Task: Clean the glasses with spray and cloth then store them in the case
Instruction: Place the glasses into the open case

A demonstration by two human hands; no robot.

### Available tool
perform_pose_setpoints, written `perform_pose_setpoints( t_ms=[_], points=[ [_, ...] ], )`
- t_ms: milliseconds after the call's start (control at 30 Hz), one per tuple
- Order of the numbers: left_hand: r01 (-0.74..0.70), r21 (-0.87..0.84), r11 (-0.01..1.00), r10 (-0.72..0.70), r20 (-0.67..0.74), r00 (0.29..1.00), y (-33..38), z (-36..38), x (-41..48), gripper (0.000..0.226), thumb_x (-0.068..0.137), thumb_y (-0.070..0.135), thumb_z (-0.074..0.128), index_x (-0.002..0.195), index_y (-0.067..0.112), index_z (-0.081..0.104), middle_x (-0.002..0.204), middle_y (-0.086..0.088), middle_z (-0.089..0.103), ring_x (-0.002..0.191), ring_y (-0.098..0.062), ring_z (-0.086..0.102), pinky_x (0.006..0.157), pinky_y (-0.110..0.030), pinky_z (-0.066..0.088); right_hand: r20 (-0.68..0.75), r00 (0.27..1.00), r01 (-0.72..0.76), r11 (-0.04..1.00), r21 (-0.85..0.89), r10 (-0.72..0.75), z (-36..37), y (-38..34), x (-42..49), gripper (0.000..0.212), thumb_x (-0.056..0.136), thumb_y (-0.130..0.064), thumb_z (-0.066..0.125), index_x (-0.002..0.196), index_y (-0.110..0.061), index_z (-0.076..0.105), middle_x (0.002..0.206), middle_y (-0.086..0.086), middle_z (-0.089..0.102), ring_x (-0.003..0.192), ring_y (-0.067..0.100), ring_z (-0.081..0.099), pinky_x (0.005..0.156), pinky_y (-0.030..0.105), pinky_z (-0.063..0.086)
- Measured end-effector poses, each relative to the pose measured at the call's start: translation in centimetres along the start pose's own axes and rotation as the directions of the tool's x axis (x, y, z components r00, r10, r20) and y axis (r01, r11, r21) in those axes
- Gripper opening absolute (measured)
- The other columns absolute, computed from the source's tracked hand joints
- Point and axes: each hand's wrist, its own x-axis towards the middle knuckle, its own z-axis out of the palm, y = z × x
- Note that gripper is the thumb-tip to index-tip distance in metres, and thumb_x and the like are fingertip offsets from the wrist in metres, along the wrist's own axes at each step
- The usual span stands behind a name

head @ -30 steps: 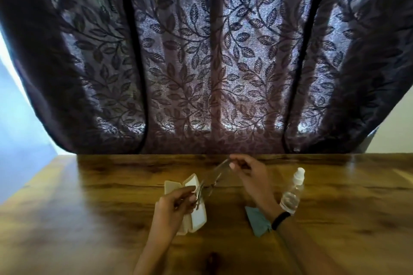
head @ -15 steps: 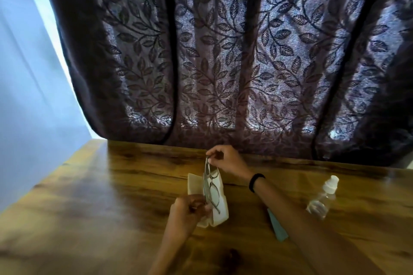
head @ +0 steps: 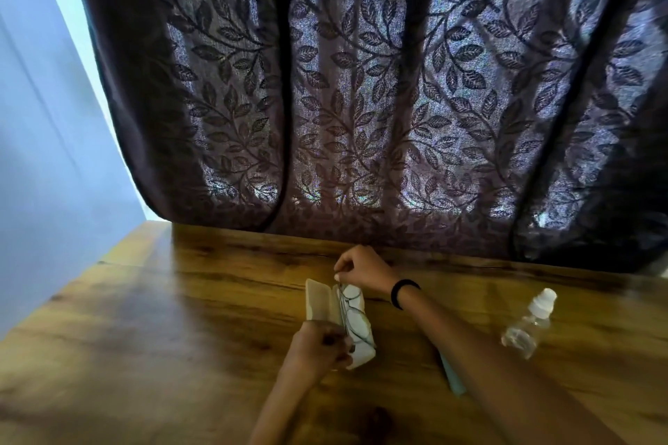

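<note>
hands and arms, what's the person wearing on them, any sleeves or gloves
No sleeves or gloves show: the left hand and right hand are bare, as are both forearms. The only thing worn is a plain black band around the right wrist.

glasses [head: 353, 319] over open cream case [head: 315, 301]

no readable text, labels or numbers

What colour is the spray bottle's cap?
White cap, on a clear spray bottle. The head view, the only one, shows it clearly.
</note>
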Motion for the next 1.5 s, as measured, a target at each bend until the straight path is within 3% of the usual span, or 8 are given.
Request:
perform_pose_setpoints(
  t_ms=[233,467,733,867,1000,1167,1333,1500],
  points=[
    [0.011,0.2,0.98,0.01,-0.106,0.994,0.2,1.1,0.2,0.013,0.087,0.001,0.054,0.095,0.01,0.058,0.078,0.0,0.06,0.074,-0.014,0.06,0.07,-0.026,0.055,-0.054,0.997,-0.047,0.999,-0.013,0.047,0.4,1.8,-0.5,0.019,0.083,-0.017,0.065,0.095,-0.002,0.067,0.105,0.014,0.069,0.097,0.024,0.062,0.087,0.037,0.05],
    [0.006,0.532,0.847,0.124,-0.21,0.97,0.1,2.0,0.4,0.035,0.087,0.017,0.059,0.121,0.02,0.053,0.121,-0.003,0.06,0.108,-0.015,0.059,0.09,-0.028,0.052,-0.108,0.988,-0.111,0.994,0.02,0.113,1.2,4.1,-1.5,0.023,0.085,-0.013,0.063,0.106,-0.003,0.064,0.112,0.014,0.066,0.103,0.021,0.06,0.082,0.023,0.044],
    [-0.072,0.622,0.78,0.293,-0.261,0.92,-0.6,2.4,-0.3,0.041,0.087,0.021,0.059,0.126,0.027,0.048,0.121,0.005,0.062,0.104,-0.007,0.06,0.087,-0.022,0.049,-0.132,0.984,-0.097,0.978,0.184,0.122,1.3,5.2,-2.4,0.02,0.092,-0.007,0.051,0.107,-0.004,0.063,0.118,0.013,0.062,0.111,0.024,0.055,0.089,0.028,0.043],
    [-0.14,0.634,0.76,0.376,-0.254,0.891,-0.7,2.5,-0.8,0.041,0.091,0.02,0.053,0.13,0.025,0.043,0.126,0.002,0.058,0.101,-0.006,0.06,0.083,-0.018,0.048,-0.149,0.981,-0.084,0.967,0.242,0.122,1.9,6.1,-3.2,0.025,0.093,-0.003,0.047,0.113,-0.007,0.061,0.124,0.01,0.06,0.116,0.02,0.052,0.088,0.022,0.038],
    [-0.163,0.671,0.724,0.391,-0.204,0.897,-0.7,2.9,-1.1,0.051,0.09,0.014,0.054,0.136,0.024,0.035,0.138,-0.002,0.045,0.118,-0.014,0.05,0.094,-0.027,0.048,-0.123,0.988,-0.062,0.965,0.256,0.096,2.3,6.8,-3.7,0.028,0.092,-0.005,0.049,0.117,-0.014,0.058,0.125,0.005,0.059,0.11,0.01,0.051,0.086,0.016,0.04],
    [-0.206,0.706,0.677,0.445,-0.17,0.879,-1.2,2.8,-1.6,0.056,0.092,0.015,0.05,0.142,0.02,0.023,0.143,-0.001,0.037,0.129,-0.014,0.036,0.101,-0.024,0.04,-0.056,0.997,-0.029,0.956,0.291,0.047,2.8,7.7,-4.3,0.035,0.089,-0.015,0.057,0.121,-0.027,0.054,0.118,-0.01,0.056,0.105,0.0,0.05,0.068,-0.001,0.042],
    [-0.289,0.689,0.664,0.533,-0.166,0.83,-2.9,2.7,-1.9,0.055,0.092,0.043,0.043,0.14,0.02,0.028,0.141,0.005,0.038,0.128,-0.008,0.034,0.099,-0.016,0.034,-0.025,0.997,-0.055,0.942,0.332,0.066,3.1,8.4,-4.7,0.048,0.082,-0.022,0.067,0.126,-0.03,0.05,0.126,-0.007,0.057,0.116,0.007,0.052,0.091,0.018,0.044],
    [-0.275,0.635,0.722,0.529,-0.251,0.811,-3.5,3.2,-2.2,0.071,0.081,0.062,0.046,0.136,0.017,0.038,0.131,0.004,0.048,0.12,-0.011,0.042,0.097,-0.02,0.04,-0.101,0.992,-0.042,0.945,0.324,0.078,3.5,8.5,-4.9,0.041,0.084,-0.022,0.064,0.123,-0.031,0.053,0.128,-0.005,0.056,0.114,0.007,0.051,0.085,0.016,0.044]
  ],
)
